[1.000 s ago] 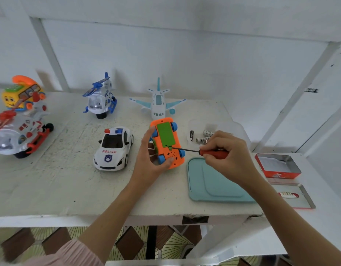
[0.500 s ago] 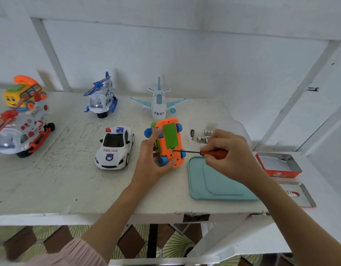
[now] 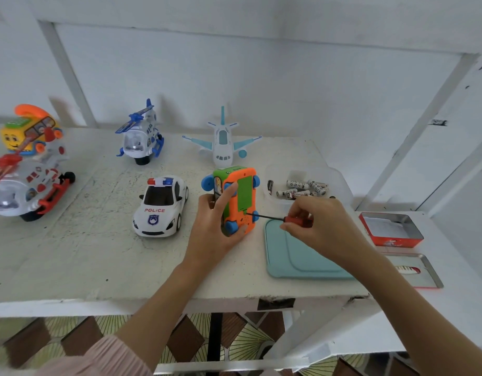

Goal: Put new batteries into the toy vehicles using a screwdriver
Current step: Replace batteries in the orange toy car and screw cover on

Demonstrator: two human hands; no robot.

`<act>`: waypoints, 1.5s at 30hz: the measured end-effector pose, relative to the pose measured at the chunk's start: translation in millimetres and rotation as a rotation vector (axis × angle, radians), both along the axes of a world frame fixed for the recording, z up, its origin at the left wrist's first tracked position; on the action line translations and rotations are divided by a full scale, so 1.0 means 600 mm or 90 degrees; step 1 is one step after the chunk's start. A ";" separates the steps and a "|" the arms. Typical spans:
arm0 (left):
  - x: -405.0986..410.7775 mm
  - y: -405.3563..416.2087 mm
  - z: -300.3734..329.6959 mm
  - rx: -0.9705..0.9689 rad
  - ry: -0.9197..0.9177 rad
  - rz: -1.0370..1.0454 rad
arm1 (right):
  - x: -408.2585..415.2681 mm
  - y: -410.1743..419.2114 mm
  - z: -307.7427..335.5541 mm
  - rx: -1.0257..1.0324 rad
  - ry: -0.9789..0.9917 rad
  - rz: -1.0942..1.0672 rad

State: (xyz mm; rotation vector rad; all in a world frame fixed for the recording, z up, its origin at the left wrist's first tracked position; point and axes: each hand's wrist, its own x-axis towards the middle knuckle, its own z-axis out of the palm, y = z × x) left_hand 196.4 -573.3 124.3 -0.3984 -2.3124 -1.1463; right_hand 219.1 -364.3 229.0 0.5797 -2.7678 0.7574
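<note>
My left hand (image 3: 215, 226) grips an orange toy car (image 3: 238, 199) with blue wheels, tipped on its side so its underside and green battery cover face right. My right hand (image 3: 318, 226) pinches a red-handled screwdriver (image 3: 297, 220). Its thin black shaft runs left, and the tip touches the car's underside just below the green cover. A clear tub (image 3: 334, 180) behind my right hand holds several batteries (image 3: 302, 189).
A white police car (image 3: 161, 207) stands left of my left hand. A blue helicopter (image 3: 141, 132), a white plane (image 3: 222, 142), a red-white helicopter (image 3: 25, 185) and a yellow toy (image 3: 25, 131) stand further back and left. A teal tray (image 3: 291, 256) and red tin (image 3: 389, 232) with lid (image 3: 424, 270) lie right.
My left hand has turned the orange car further onto its side and shifted it slightly left. The screwdriver tip has stayed against the underside.
</note>
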 end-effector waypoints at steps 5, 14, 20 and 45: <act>0.004 0.000 0.003 -0.004 -0.001 -0.005 | -0.002 -0.005 -0.007 0.039 -0.037 -0.036; 0.005 -0.001 0.003 0.006 -0.006 -0.005 | -0.001 -0.006 -0.005 0.086 -0.028 -0.053; 0.005 -0.001 0.003 0.002 -0.002 -0.009 | 0.001 -0.001 -0.004 0.069 -0.005 0.016; 0.004 -0.001 0.001 0.012 -0.006 -0.005 | 0.004 -0.003 -0.008 0.077 0.015 -0.032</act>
